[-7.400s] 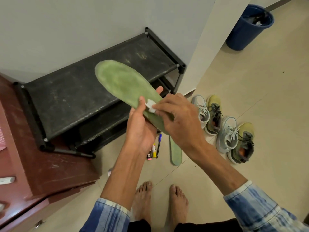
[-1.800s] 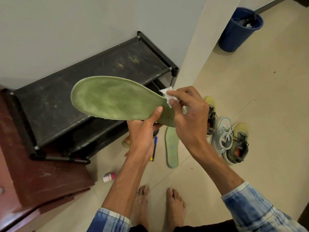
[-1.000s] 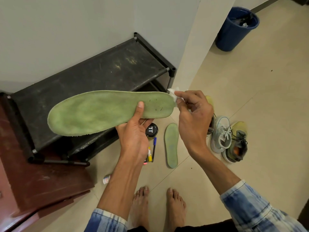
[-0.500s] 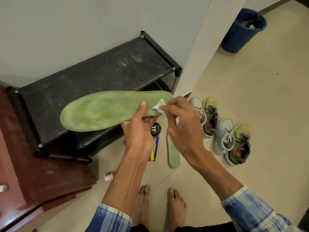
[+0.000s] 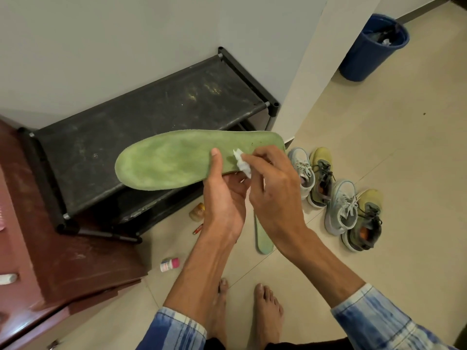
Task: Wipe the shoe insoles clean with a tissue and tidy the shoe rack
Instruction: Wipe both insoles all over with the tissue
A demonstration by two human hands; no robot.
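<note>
Open floor (image 5: pixel 366 137) is spreading to the right while the green insole (image 5: pixel 171 160) is hovering over the shoe rack (image 5: pixel 151 117), the left hand (image 5: pixel 225 195) clamping its near edge, thumb on top. Meanwhile the right hand (image 5: pixel 273 188), grip closed, is pinching a wadded tissue (image 5: pixel 241 162) onto it beside that thumb; steady strokes toward the broad free end look wisest.

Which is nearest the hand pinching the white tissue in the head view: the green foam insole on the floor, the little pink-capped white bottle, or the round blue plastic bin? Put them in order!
From the right hand:
1. Green foam insole on the floor, just beneath.
2. Little pink-capped white bottle, lower left.
3. Round blue plastic bin, far upper right.
</note>
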